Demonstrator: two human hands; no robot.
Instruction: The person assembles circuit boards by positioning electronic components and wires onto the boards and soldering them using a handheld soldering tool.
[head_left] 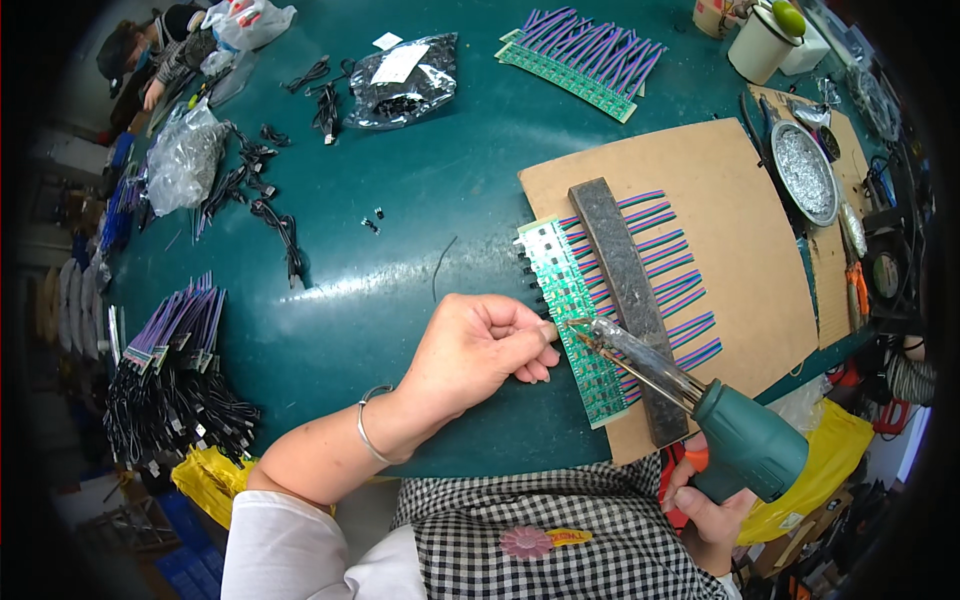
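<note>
My right hand [712,510] grips a green soldering gun [752,440] by its handle. The gun's metal tip points left and meets the green circuit board panel [572,315]. At the panel's left edge my left hand [490,345] is closed in a pinch, close to the tip; what its fingers hold is too small or hidden to make out. Rows of thin purple, red and green wires [668,265] run right from the panel. Across these wires lies a long dark bar [625,310]. Small black parts stick out along the panel's upper left edge.
Under the panel is a cardboard sheet [765,250]. Another wired panel [570,75] and a bag of black parts [405,85] lie farther back. A metal dish [803,172] stands right. Bundled black cables [170,400] fill the left edge. Another person [150,60] sits far left.
</note>
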